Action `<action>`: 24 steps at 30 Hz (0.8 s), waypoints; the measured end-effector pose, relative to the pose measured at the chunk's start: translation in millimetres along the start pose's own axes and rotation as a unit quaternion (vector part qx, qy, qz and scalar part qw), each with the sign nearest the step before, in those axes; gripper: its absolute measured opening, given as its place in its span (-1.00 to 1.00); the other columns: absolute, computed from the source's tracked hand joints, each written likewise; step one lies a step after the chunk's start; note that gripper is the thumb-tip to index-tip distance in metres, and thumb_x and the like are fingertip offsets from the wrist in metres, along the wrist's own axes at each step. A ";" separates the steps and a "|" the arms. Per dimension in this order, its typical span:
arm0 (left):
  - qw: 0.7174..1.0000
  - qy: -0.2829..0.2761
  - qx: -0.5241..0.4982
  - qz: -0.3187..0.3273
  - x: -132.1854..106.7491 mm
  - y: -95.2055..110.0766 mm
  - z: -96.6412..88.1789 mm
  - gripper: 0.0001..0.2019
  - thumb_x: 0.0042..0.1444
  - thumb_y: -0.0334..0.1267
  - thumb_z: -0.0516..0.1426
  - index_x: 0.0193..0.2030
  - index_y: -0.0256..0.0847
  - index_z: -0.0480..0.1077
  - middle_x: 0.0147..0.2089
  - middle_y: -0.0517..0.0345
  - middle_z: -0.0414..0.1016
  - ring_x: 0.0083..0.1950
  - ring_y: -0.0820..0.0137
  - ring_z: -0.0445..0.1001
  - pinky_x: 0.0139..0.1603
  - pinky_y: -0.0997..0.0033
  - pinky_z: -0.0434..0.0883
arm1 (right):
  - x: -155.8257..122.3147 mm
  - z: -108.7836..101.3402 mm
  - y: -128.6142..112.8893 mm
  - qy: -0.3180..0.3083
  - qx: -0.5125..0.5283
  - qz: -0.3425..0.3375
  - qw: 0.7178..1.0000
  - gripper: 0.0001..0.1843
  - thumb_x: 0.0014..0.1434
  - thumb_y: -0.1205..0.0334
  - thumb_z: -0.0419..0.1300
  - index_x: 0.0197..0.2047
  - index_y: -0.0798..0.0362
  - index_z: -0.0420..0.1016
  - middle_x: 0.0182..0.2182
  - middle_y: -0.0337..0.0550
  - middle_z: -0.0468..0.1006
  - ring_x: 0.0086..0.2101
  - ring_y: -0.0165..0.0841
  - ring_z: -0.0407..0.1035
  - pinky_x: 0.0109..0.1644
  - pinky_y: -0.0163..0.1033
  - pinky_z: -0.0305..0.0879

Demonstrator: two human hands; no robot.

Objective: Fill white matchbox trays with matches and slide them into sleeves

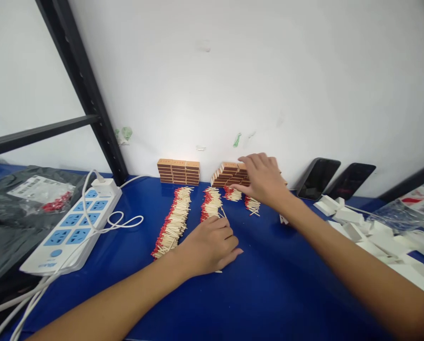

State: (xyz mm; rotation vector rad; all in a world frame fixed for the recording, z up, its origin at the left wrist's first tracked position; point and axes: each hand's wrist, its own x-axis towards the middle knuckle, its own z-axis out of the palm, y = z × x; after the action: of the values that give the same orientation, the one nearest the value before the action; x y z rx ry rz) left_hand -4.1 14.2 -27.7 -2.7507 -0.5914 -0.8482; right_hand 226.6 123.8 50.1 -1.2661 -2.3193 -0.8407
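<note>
On the blue table (276, 284) lie rows of red-tipped matchsticks: a long row (172, 220), a shorter row (211, 202) and small heaps (233, 193) further right. My left hand (210, 246) rests palm down on the table over the near end of the shorter row, fingers curled on some matches. My right hand (263, 179) reaches to the back and lies on a leaning stack of brown matchboxes (228, 174) by the wall; its grip is hidden. A second neat stack of matchboxes (178, 171) stands to the left.
A white power strip (73, 227) with cables lies at the left, beside a grey plastic bag (16, 208). Two dark phones (318, 177) lean on the wall at the right. White box sleeves (371, 232) lie scattered at the right. A black rack post (87, 94) stands at the back left.
</note>
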 end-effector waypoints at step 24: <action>0.999 0.003 0.037 0.003 0.5 -5.2 -1.8 -0.71 0.42 -0.16 0.17 -0.33 -0.23 0.47 -0.39 0.13 0.52 -0.19 0.28 0.46 -0.12 0.24 0.32 | 35.7 46.9 -38.4 -0.023 -0.096 -0.020 0.995 -0.39 0.23 0.16 0.23 0.25 0.29 0.27 0.08 0.30 0.47 0.04 0.06 0.22 0.17 0.10 0.06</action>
State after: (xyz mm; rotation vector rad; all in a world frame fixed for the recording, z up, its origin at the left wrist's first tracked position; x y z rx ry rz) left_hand -6.8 18.5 -25.5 -2.6804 -0.6019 -0.8170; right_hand 173.6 160.9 22.6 -1.3329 -2.3520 -1.0812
